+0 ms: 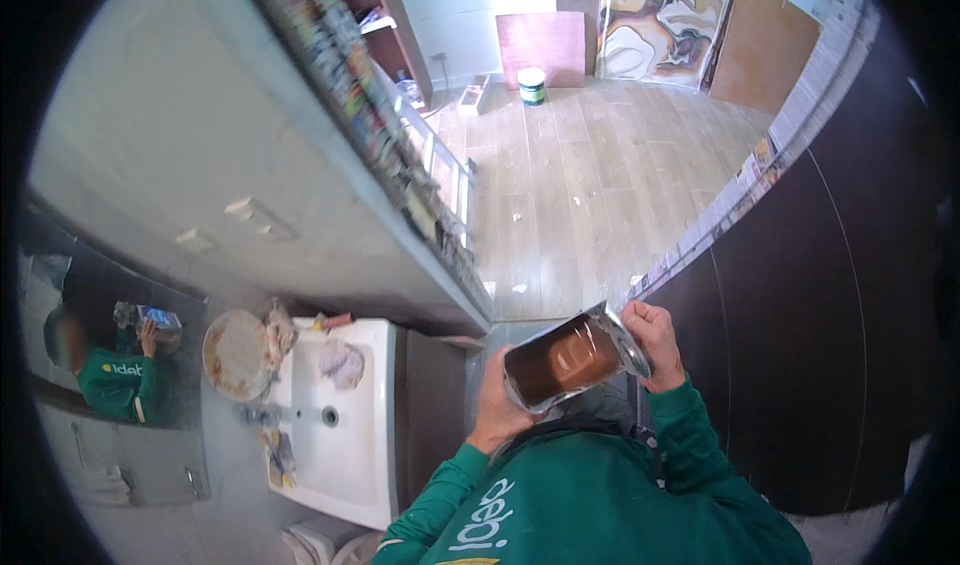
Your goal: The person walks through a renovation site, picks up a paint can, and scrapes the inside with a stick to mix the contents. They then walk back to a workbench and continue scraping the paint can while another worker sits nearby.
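Note:
A metal tin (pixel 572 359) with silver edges is held tilted in front of my body, over the doorway floor. Its upward side is glossy brown with a pale reflection; I cannot tell whether this is its contents or its outer wall. My left hand (pixel 501 405) is wrapped round the tin's left end, with some fingers hidden beneath it. At the opposite end, the curled fingers of my right hand (pixel 652 341) grip the silver rim. The mirror (pixel 160 360) on the left reflects a person in green holding a tin with a blue and white label.
To my left stands a white washbasin (pixel 357 455) with a crumpled cloth (pixel 342 364) in it. A stained round plate (pixel 236 355) and a rag (pixel 279 333) lie beside it. A dark panel (pixel 800 355) flanks my right. Ahead, a paint bucket (pixel 532 87) stands on the wood-look floor (pixel 560 185).

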{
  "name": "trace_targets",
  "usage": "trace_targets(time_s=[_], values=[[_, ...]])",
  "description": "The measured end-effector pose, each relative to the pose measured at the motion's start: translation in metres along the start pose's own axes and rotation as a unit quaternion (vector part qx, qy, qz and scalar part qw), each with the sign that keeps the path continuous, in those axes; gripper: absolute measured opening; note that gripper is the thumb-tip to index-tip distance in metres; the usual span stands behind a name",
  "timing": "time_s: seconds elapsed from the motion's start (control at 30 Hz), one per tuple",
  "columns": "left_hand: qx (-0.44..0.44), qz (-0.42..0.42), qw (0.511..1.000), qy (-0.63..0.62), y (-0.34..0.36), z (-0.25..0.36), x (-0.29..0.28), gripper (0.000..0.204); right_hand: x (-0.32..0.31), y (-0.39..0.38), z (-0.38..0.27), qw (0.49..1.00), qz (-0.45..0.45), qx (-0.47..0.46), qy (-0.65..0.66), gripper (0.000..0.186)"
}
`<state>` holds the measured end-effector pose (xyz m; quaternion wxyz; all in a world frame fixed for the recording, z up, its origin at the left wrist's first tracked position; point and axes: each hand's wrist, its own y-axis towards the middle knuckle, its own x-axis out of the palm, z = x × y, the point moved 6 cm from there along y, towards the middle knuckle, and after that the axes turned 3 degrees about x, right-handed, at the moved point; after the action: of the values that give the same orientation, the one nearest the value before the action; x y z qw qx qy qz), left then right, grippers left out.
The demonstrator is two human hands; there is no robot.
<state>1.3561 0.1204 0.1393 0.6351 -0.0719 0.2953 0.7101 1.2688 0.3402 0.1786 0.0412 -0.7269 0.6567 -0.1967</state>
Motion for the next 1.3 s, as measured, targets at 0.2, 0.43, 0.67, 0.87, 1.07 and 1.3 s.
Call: trace_targets(time_s=[0.2,0.43,0.67,0.87,1.07,1.3], values=[[-0.030,-0.040,0.998,0.037,0.156,-0.084,0.049,0.104,-0.019,0.175,-0.024,0.975,-0.015,0.039,0.217,0.012],[-0.391,-0.011,0.919,-0.047,0.210,-0.240,0.087,0.092,-0.029,0.381,-0.068,0.971,-0.052,0.105,0.207,0.009],[-0.676,0.026,0.736,-0.020,0.125,-0.314,0.149,0.066,-0.045,0.570,-0.149,0.968,-0.072,0.108,0.213,0.020],[-0.632,0.167,0.655,-0.379,0.272,-0.358,0.214,0.058,-0.037,0.720,-0.210,0.957,0.009,0.065,0.283,0.031],[-0.652,0.088,0.696,-0.288,0.475,-0.427,0.145,0.047,-0.001,0.856,-0.259,0.949,0.001,0.035,0.315,0.037],[-0.365,0.130,0.917,-0.094,0.806,-0.450,0.050,0.078,0.058,1.024,-0.278,0.940,-0.105,0.076,0.317,0.048]])
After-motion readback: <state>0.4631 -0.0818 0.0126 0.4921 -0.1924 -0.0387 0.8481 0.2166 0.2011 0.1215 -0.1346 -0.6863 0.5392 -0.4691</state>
